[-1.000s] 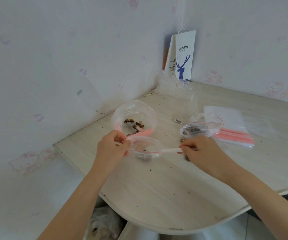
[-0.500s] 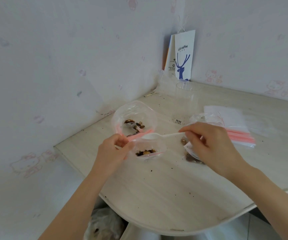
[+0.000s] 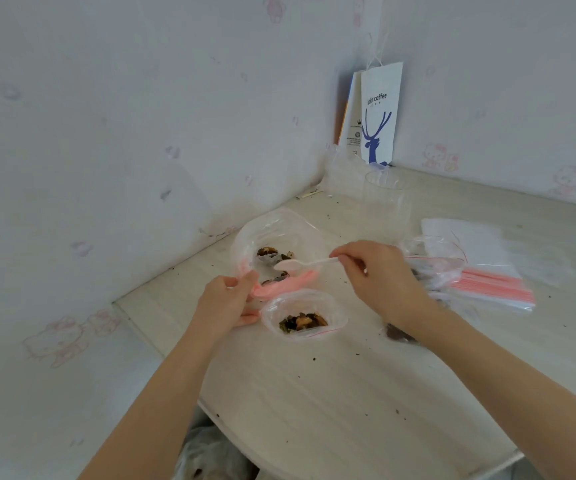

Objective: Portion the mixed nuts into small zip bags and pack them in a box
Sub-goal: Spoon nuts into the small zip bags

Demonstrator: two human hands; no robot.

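One small zip bag (image 3: 303,317) at 6 o'clock holds nuts, unsealed, its mouth pinched by the left hand (image 3: 225,301). The right hand (image 3: 374,271) pinches a spoon (image 3: 302,263) over the big bag (image 3: 276,244) at 12 o'clock. Most portioning and boxing remain, I judge.

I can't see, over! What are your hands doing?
Left hand holds small bag open. Right hand holds spoon over big bag. Nothing blocking.

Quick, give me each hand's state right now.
Left hand: closed, pinching the rim of the small zip bag of nuts.
Right hand: closed, holding the white plastic spoon by its handle over the large bag.
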